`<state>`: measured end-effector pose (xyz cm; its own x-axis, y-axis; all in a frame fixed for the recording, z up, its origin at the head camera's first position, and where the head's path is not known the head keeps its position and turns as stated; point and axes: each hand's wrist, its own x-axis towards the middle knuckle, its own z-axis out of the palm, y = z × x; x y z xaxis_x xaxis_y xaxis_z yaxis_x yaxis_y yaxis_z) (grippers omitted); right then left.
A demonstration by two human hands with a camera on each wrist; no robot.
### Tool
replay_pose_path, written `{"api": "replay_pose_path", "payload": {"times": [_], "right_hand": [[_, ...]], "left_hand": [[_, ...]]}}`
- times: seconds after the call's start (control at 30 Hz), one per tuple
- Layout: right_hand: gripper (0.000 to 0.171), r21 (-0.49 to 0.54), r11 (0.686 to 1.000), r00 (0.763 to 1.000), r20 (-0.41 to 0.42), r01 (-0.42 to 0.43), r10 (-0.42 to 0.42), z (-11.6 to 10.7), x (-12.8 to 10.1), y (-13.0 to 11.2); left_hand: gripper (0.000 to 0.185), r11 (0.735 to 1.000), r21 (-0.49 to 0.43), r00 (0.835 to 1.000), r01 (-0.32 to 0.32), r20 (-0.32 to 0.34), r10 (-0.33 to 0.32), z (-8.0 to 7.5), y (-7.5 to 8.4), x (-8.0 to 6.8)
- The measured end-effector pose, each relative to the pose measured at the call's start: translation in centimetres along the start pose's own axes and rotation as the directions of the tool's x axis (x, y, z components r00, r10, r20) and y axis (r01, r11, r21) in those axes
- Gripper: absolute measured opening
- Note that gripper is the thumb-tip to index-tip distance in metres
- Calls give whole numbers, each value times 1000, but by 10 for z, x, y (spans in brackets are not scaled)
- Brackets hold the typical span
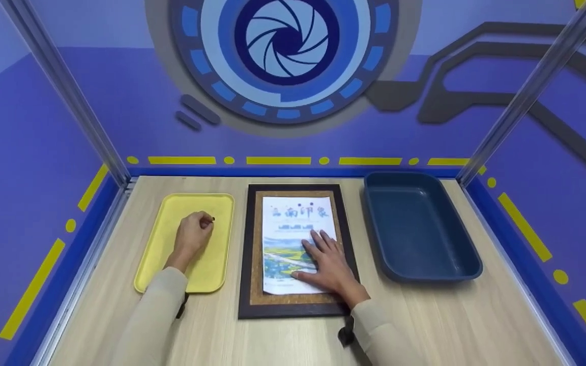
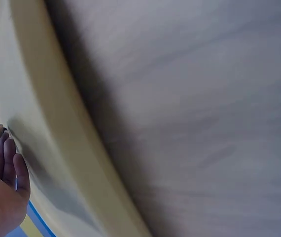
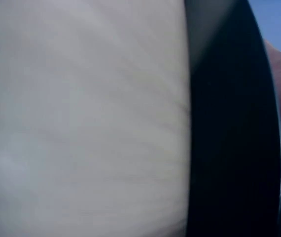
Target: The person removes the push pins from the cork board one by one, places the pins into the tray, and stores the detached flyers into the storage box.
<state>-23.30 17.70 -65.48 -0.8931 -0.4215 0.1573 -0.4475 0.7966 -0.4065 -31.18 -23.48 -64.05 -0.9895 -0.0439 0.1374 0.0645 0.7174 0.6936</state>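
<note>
Over the yellow tray (image 1: 158, 254), my left hand (image 1: 192, 235) pinches a small black pin (image 1: 213, 219) between thumb and index finger. Most of that pin is hidden by the fingertips; the left wrist view shows only a dark speck of it. A printed sheet (image 1: 283, 269) with a landscape picture lies on a dark-framed cork board (image 1: 256, 254). Small dark dots show near the sheet's top. My right hand (image 1: 327, 264), fingers spread, rests on the sheet's right side and covers part of the picture. The right wrist view catches only its edge beyond the dark frame (image 3: 234, 138).
To the right of the board stands a deep dark blue bin (image 1: 420, 234). Tray, board and bin sit side by side on a light wooden table (image 1: 277, 340). Blue and purple printed walls (image 1: 293, 145) with metal posts enclose the back and sides.
</note>
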Motion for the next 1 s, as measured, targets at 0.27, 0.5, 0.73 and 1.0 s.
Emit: {"api": "replay_pose_path", "payload": {"times": [0.27, 0.5, 0.73, 1.0], "right_hand": [[100, 1, 1000, 1000, 5, 2, -2, 1, 1, 0], [99, -5, 1000, 1000, -17, 16, -17, 2, 2, 2], [100, -14, 1000, 1000, -12, 6, -6, 2, 1, 2], [98, -7, 1000, 1000, -17, 14, -14, 1, 3, 1]], "left_hand": [[18, 1000, 1, 999, 31, 45, -31, -3, 1, -4], [22, 1000, 3, 999, 28, 29, -28, -3, 2, -5], [22, 999, -1, 999, 51, 1, -51, 2, 3, -6], [22, 998, 25, 998, 52, -27, -51, 5, 2, -7]]}}
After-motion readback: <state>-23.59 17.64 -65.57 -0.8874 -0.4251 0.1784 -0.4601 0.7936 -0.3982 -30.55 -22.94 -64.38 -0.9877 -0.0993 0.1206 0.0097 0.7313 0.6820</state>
